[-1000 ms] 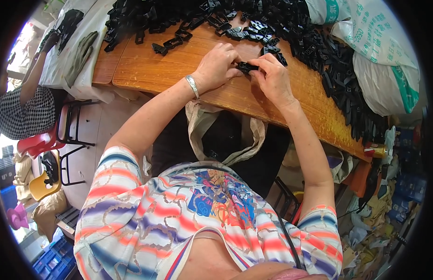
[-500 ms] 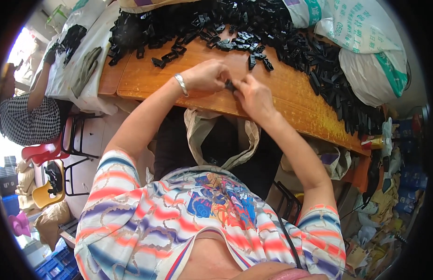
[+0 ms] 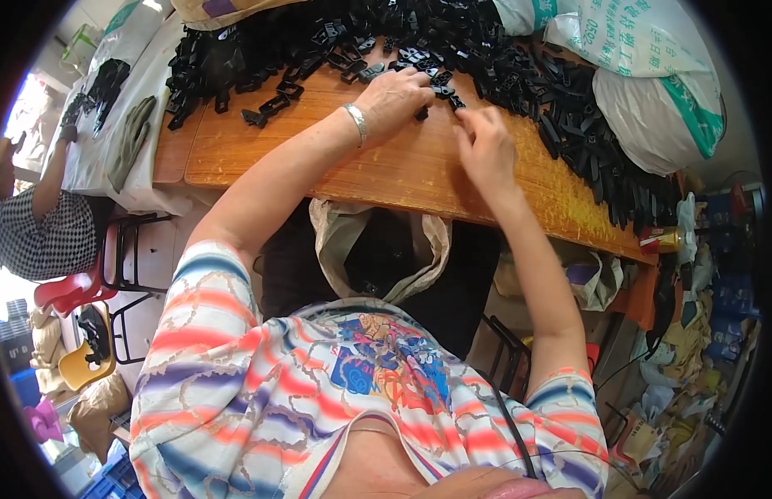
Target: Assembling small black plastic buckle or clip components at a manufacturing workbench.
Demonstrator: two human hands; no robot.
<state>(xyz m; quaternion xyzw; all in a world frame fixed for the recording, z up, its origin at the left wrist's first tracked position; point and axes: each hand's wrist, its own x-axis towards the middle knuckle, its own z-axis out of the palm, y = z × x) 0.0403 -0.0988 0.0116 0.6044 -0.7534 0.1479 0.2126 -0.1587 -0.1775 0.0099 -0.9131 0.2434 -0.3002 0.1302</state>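
Grey cloth glove (image 3: pixel 131 145) lies on a white sheet (image 3: pixel 149 170) at far left, beside black parts (image 3: pixel 110 83) and a co-worker's gloved hand (image 3: pixel 67 131). Below, a blue crate (image 3: pixel 116 478) is cut by the rim, its contents unseen. On the brown worktop (image 3: pixel 236 145), black plastic pieces (image 3: pixel 519 75) heap along the far side. Under its edge, beige cloth (image 3: pixel 326 241) hangs in an open loop, too dark inside to read.

Half a second ago both hands met over one piece; now they are apart, so that two-handed hold seems finished. The left hand (image 3: pixel 393 104) curls above a small black piece (image 3: pixel 422 114) at the heap's near edge; whether it grips is unclear. The right hand (image 3: pixel 488 148), fingers bent, is just beside another piece (image 3: pixel 457 102); contact cannot be told. At right, a bulging white sack (image 3: pixel 648 125) hides its contents.
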